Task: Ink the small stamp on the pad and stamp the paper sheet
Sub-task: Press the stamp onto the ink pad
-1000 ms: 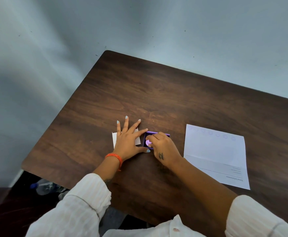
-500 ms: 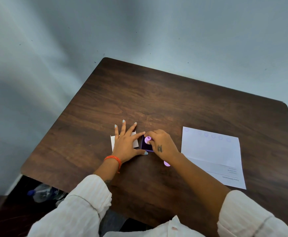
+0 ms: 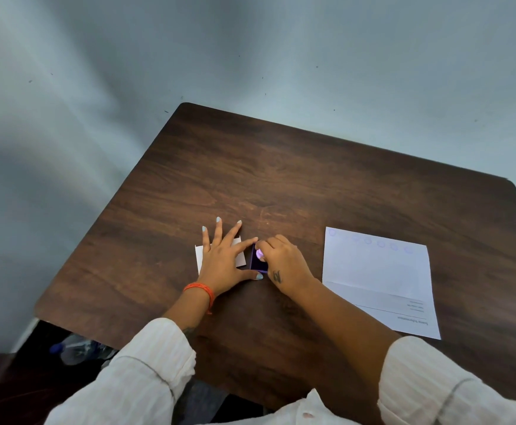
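1. The small stamp [image 3: 259, 253] is pinched in my right hand [image 3: 284, 265], its pale lilac round top just showing between the fingertips. It sits on the dark purple ink pad [image 3: 256, 262], near the middle of the table [image 3: 281, 179]. I judge this to be the inking step.

2. My right fingers are curled tight around the stamp, closed on it from above. That looks like a grip for pressing straight down, so the face takes ink evenly. I cannot see the stamp's face or whether it is fully seated on the pad.

3. My left hand [image 3: 223, 262] lies flat and spread, holding nothing. The index fingertip and thumb bracket the pad's left side, touching or just beside it; I take this as a brace so the pad does not slide or lift with the stamp.

4. Under that palm is a white card or lid [image 3: 241, 256], possibly the pad's cover; I cannot tell which.

5. The paper sheet [image 3: 376, 277] lies well to the right of the pad, flat, on my stamping hand's side. A row of faint round marks [image 3: 381, 243] runs along its far edge, so the next print likely belongs beside them.

6. An orange wristband [image 3: 200, 289] sits on my left wrist, clear of the work.
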